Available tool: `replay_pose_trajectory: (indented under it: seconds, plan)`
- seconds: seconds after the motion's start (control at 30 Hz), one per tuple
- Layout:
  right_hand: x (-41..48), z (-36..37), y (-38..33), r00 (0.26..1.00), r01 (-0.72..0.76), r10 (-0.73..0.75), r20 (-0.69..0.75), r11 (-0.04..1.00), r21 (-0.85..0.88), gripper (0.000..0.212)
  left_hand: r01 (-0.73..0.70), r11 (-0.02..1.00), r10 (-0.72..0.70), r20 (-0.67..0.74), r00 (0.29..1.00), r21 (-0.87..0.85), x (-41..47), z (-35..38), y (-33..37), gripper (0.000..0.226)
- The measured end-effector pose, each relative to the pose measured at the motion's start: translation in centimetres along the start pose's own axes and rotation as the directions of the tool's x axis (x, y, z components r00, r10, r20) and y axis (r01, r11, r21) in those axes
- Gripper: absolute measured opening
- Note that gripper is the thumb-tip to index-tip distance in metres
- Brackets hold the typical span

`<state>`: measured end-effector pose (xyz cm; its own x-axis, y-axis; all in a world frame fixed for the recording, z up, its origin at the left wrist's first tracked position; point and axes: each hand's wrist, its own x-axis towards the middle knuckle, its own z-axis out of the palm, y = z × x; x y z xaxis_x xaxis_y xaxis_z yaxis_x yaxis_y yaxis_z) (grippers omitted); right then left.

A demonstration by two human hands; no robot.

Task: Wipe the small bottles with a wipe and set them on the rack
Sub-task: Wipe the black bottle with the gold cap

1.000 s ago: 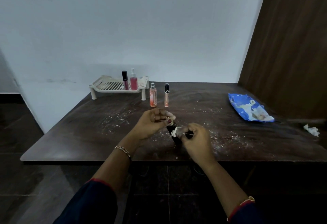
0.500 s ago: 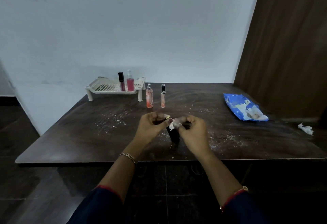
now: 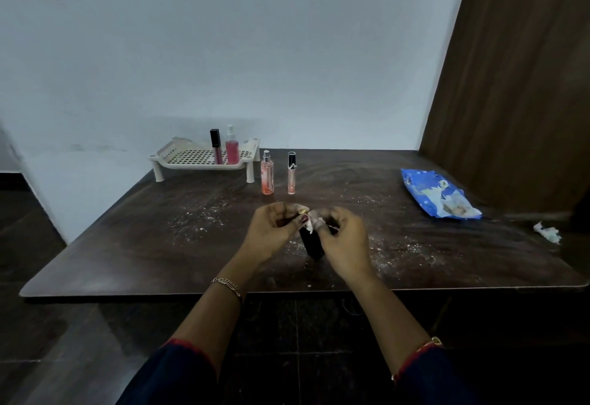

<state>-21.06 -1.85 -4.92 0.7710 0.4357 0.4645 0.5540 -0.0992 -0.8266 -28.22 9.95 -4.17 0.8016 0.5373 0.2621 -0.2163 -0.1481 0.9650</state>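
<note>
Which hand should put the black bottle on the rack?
Left, probably. The cream plastic rack stands far left, on the side of the left hand; the right hand pinches the white wipe against the small black bottle.

The wood-grain table (image 3: 127, 245) looks faintly glossy, the perforated rack (image 3: 204, 166) matt plastic, the blue packet (image 3: 437, 193) shiny.

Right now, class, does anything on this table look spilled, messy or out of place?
White specks are scattered across the dark table, as if something spilled. A crumpled white scrap lies loose near the right edge, apart from the blue packet.
</note>
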Motion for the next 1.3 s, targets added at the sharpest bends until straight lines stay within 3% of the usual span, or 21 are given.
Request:
replay_pose_trajectory:
  seconds: [0.2, 0.33, 0.43, 0.53, 0.6, 0.7, 0.77, 0.93, 1.1, 1.13, 1.2, 1.23, 1.3]
  plan:
    - [-1.0, -0.3, -0.5, 0.992, 0.119, -0.119, -0.044, 0.993, 0.001, 0.016, -0.025, 0.995, 0.025, -0.010, 1.000, -0.093, -0.7, -0.4, -0.2, 0.011]
    - [-2.1, -1.5, -0.4, 0.976, 0.204, -0.208, -0.070, 0.977, -0.070, 0.020, -0.013, 0.946, -0.002, -0.046, 0.999, -0.325, -1.6, -0.1, -0.4, 0.012]
    - [-2.9, -2.0, 0.1, 0.968, 0.220, -0.230, -0.096, 0.970, -0.104, 0.015, -0.023, 0.915, -0.006, -0.072, 0.997, -0.402, -1.8, -0.7, -0.1, 0.013]
    - [-3.1, -1.3, 0.1, 0.980, 0.115, -0.116, -0.160, 0.993, -0.020, 0.018, -0.020, 0.877, -0.034, -0.104, 0.994, -0.480, -2.2, -0.7, 0.0, 0.017]
    - [-3.0, -0.2, -0.5, 0.968, -0.006, 0.050, -0.244, 0.984, 0.179, 0.016, -0.047, 0.820, -0.043, -0.142, 0.989, -0.570, -2.6, -0.4, 0.0, 0.013]
    - [-2.6, 1.1, -1.6, 0.930, -0.178, 0.328, -0.164, 0.795, 0.580, 0.009, -0.084, 0.731, -0.094, -0.222, 0.970, -0.677, -3.3, 0.3, -0.3, 0.016]
    - [-2.6, 1.2, -2.1, 0.928, -0.202, 0.357, -0.104, 0.720, 0.664, 0.010, -0.081, 0.713, -0.140, -0.254, 0.957, -0.697, -3.9, 0.5, -0.6, 0.016]
    - [-2.5, -0.5, -2.4, 0.983, -0.011, 0.103, -0.153, 0.861, 0.508, 0.021, 0.049, 0.815, -0.191, -0.187, 0.964, -0.578, -4.7, -0.5, -0.5, 0.018]
    - [-2.2, -1.2, -3.1, 0.997, 0.059, -0.033, -0.067, 0.896, 0.439, 0.025, -0.004, 0.730, -0.193, -0.212, 0.958, -0.683, -5.0, 0.0, 0.1, 0.020]
    - [-2.2, -1.4, -3.1, 0.993, 0.105, -0.078, -0.090, 0.929, 0.356, 0.026, -0.028, 0.727, -0.180, -0.230, 0.956, -0.687, -5.1, 0.3, 0.1, 0.019]
    - [-2.0, -1.6, -2.9, 0.964, 0.220, -0.213, -0.159, 0.975, 0.030, 0.025, -0.069, 0.741, -0.146, -0.261, 0.954, -0.668, -5.2, 0.7, 0.1, 0.018]
    - [-2.0, -1.6, -2.8, 0.943, 0.250, -0.277, -0.185, 0.956, -0.153, 0.025, -0.090, 0.757, -0.125, -0.278, 0.952, -0.647, -5.3, 0.9, 0.1, 0.018]
    - [-2.2, -1.0, -3.2, 0.929, 0.257, -0.330, -0.169, 0.901, -0.349, 0.025, -0.130, 0.803, -0.071, -0.310, 0.948, -0.582, -5.3, 1.4, 0.1, 0.017]
